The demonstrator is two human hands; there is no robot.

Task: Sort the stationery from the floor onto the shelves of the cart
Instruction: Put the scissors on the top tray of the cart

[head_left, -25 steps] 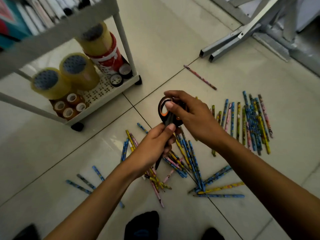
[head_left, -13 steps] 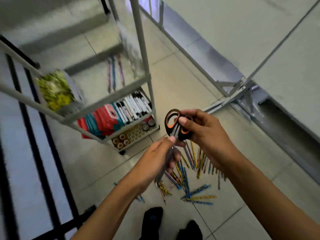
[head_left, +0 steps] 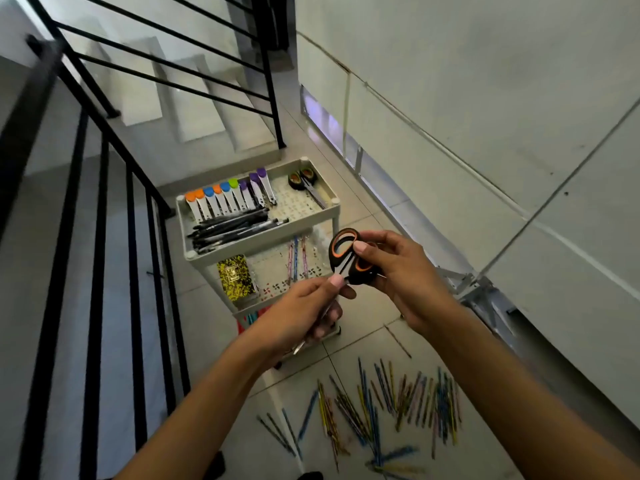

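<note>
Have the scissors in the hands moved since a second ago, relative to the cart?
Yes. The scissors, held by both the left hand and right hand, have risen from beside the cart's bottom shelf to above its middle shelf.

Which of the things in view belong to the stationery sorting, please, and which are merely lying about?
Part of the job:
- scissors, held by the left hand and right hand
- cart, with another pair of scissors on its top shelf
- pencils on the floor

Lying about:
- stair railing
- folded metal frame
</note>
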